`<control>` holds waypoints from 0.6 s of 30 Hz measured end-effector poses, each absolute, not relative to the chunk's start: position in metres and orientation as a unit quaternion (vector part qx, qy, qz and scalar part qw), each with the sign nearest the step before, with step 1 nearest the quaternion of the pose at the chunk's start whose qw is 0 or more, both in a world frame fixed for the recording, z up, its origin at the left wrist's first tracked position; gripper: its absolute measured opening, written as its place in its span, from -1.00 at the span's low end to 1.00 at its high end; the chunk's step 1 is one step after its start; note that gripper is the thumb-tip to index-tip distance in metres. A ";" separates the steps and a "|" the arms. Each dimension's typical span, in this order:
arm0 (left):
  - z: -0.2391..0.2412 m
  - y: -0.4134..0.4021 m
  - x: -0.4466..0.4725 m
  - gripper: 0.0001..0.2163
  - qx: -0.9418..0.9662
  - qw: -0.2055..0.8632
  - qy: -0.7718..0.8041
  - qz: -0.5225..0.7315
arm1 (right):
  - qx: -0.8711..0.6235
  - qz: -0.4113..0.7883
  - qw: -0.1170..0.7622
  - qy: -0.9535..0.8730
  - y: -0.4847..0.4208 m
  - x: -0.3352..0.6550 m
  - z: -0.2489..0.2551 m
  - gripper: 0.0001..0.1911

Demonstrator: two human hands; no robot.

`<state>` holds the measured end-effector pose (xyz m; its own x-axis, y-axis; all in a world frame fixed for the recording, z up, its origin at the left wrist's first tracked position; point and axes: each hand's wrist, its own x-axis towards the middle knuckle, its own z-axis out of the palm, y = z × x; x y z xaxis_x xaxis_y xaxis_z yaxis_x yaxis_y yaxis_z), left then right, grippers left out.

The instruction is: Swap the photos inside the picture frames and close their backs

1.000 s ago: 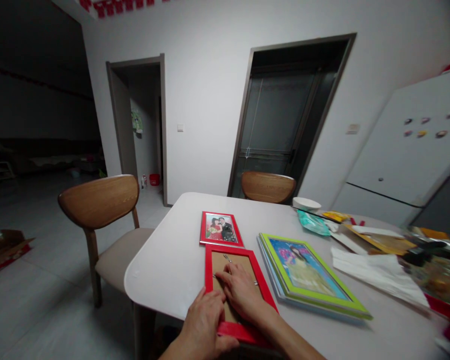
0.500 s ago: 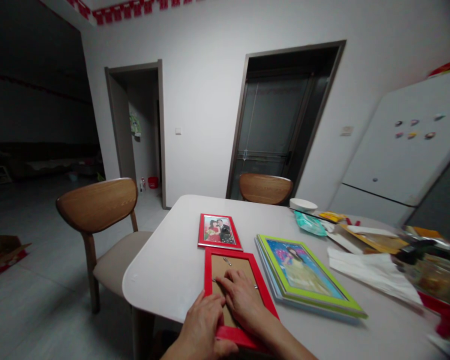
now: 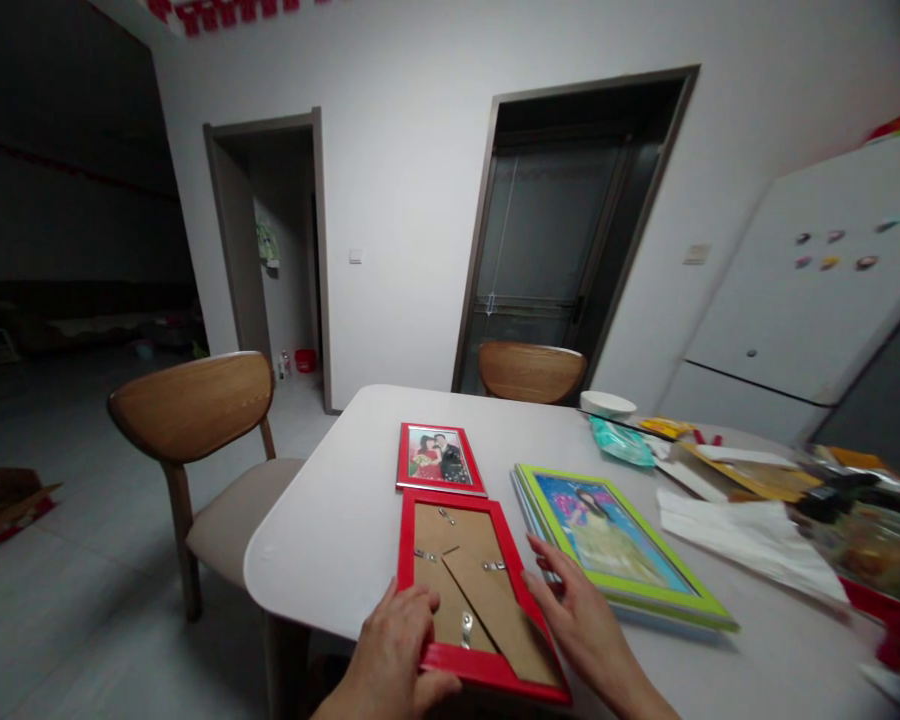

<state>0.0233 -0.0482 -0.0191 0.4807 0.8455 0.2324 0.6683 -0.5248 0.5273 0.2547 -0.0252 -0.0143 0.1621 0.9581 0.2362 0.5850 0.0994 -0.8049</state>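
Observation:
A red picture frame (image 3: pixel 511 540) lies face down at the near side of the table, its brown backing board (image 3: pixel 457 545) showing. Several small metal clips sit around the board, and a stand flap crosses it diagonally. My left hand (image 3: pixel 397 640) grips the frame's near left corner, fingers on the left side and thumb at the near edge. My right hand (image 3: pixel 581 610) is at the right edge, fingers apart and holding nothing; whether it touches the edge I cannot tell. Just beyond lies a second red frame (image 3: pixel 439 457), face up with a photo of a couple.
Right of the red frame is a stack of frames, a green one (image 3: pixel 615 545) on top. Farther right lie white paper (image 3: pixel 750 540), a teal packet (image 3: pixel 621 442) and a white bowl (image 3: pixel 607 404). Wooden chairs stand left (image 3: pixel 195 405) and behind (image 3: pixel 532 372) the table.
My right hand has moved off the backing board to the frame's right edge, uncovering the clips and stand flap. My left hand stays at the near left corner.

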 end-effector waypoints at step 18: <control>-0.011 -0.060 0.045 -0.72 0.667 0.448 0.368 0.469 | -0.560 0.247 0.574 -0.543 -0.062 0.187 0.031 -0.42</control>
